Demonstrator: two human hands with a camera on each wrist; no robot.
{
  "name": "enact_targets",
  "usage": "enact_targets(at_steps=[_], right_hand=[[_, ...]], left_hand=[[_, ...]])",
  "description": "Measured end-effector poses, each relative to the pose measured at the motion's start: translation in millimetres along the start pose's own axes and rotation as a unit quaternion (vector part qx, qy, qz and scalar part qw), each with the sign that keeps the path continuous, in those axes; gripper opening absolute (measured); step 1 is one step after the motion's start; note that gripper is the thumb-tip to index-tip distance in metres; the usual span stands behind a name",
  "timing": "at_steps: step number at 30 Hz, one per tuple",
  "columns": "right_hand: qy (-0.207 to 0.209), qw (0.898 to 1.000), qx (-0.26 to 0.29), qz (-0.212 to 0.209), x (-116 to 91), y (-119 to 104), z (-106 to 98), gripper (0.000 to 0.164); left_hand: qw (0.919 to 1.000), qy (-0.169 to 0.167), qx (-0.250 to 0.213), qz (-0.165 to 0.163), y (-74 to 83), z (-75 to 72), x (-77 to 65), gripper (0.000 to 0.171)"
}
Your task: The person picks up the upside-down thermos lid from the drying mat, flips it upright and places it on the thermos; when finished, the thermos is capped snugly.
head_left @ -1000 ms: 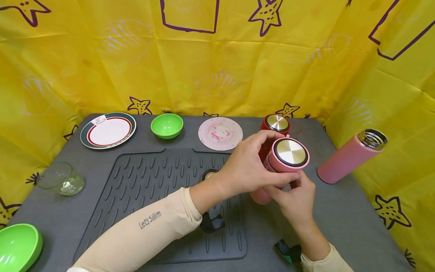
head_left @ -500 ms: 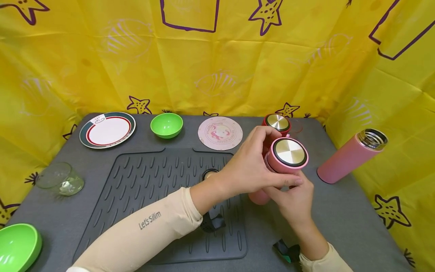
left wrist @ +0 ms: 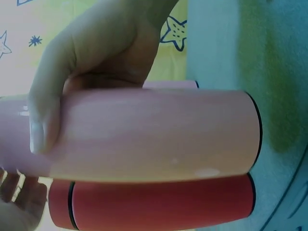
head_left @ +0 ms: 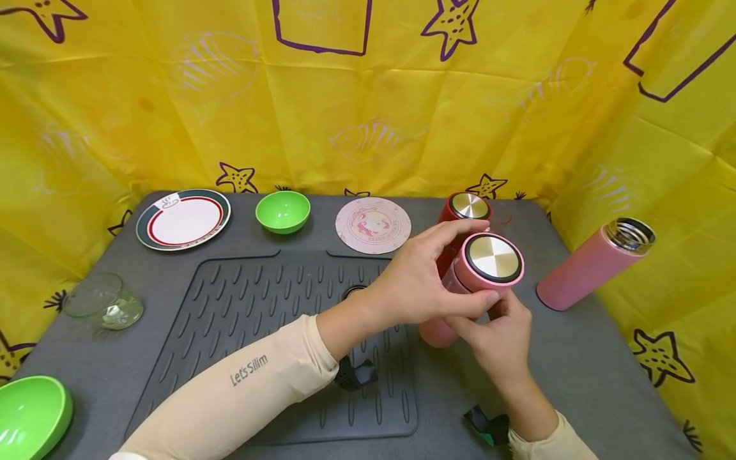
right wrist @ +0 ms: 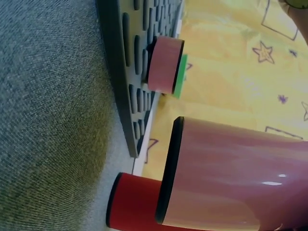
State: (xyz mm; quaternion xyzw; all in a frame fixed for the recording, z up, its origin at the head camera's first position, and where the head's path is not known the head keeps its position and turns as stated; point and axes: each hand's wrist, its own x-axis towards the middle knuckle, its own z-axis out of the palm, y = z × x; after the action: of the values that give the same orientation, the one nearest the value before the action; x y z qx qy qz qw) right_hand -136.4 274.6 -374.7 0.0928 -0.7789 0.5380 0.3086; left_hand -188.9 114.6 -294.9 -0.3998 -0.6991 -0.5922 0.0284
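A pink thermos with a silver-topped lid (head_left: 493, 257) is held upright between both hands, slightly above the table. My left hand (head_left: 420, 278) grips it near the lid, thumb on the near side. My right hand (head_left: 500, 338) holds the body below. In the left wrist view the right hand (left wrist: 101, 53) wraps the pink body (left wrist: 159, 134), while a few left-hand fingers (left wrist: 21, 204) show at the lower left. The black-rimmed base (right wrist: 171, 168) hangs clear of the cloth in the right wrist view. A red thermos (head_left: 470, 209) stands just behind, partly hidden.
A lidless pink thermos (head_left: 592, 265) stands at right. A pink lid (right wrist: 165, 65) lies on the grey drying mat (head_left: 270, 421). Around it are a plate (head_left: 184, 220), green bowls (head_left: 283, 213) (head_left: 31, 415), a pink round coaster (head_left: 372, 225) and a tipped glass (head_left: 117, 313).
My left fingers have shifted slightly around the lid, with the index finger now reaching further right. The thermos and right hand stay nearly in place.
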Motion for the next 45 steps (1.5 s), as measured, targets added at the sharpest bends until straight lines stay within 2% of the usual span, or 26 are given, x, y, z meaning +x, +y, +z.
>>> enact_targets(at_steps=[4, 9, 12, 18, 21, 25, 29, 33, 35, 37, 41, 45], right_hand=[[0.014, 0.999, -0.018, -0.023, 1, -2, 3, 0.054], [0.015, 0.999, -0.018, -0.023, 0, -2, 4, 0.052], [0.006, 1.000, -0.016, -0.008, -1, -3, 3, 0.051], [-0.014, 1.000, 0.000, 0.019, -4, -4, 0, 0.050], [-0.014, 1.000, 0.003, 0.014, -3, -3, -1, 0.049], [-0.003, 1.000, -0.011, -0.013, -1, -3, 2, 0.052], [0.007, 1.000, -0.007, -0.022, 0, -3, 6, 0.052], [0.004, 1.000, 0.002, -0.006, 0, -4, 6, 0.049], [0.001, 1.000, 0.000, 0.000, 0, -5, 5, 0.049], [-0.003, 1.000, 0.001, 0.008, -1, -5, 4, 0.051], [-0.014, 0.999, 0.013, 0.027, -5, -7, 2, 0.056], [-0.015, 0.999, 0.019, 0.032, -5, -5, 1, 0.054]], left_hand=[[0.9993, 0.026, 0.019, -0.018, 2.9, 4.7, 0.4, 0.078], [0.9976, 0.049, 0.039, -0.030, 3.8, 3.6, -1.0, 0.068], [0.9990, 0.036, 0.020, -0.017, 2.7, 0.1, -1.4, 0.065], [0.9993, -0.024, -0.023, -0.015, 0.5, -7.6, -0.6, 0.069], [0.9990, -0.032, -0.028, -0.012, 0.4, -6.7, -0.5, 0.071], [0.9999, 0.006, 0.013, 0.001, 4.2, 0.8, -1.4, 0.079], [0.9960, 0.056, 0.066, -0.023, 8.9, 6.1, -2.8, 0.077], [0.9961, 0.065, 0.047, -0.037, 9.5, 3.2, -3.1, 0.070], [0.9979, 0.049, 0.023, -0.035, 8.7, 0.0, -2.5, 0.068], [0.9992, 0.020, -0.007, -0.033, 7.1, -4.1, -1.3, 0.068], [0.9966, -0.041, -0.056, -0.044, 3.0, -12.0, 1.6, 0.068], [0.9929, -0.064, -0.082, -0.057, 1.7, -13.7, 2.5, 0.069]])
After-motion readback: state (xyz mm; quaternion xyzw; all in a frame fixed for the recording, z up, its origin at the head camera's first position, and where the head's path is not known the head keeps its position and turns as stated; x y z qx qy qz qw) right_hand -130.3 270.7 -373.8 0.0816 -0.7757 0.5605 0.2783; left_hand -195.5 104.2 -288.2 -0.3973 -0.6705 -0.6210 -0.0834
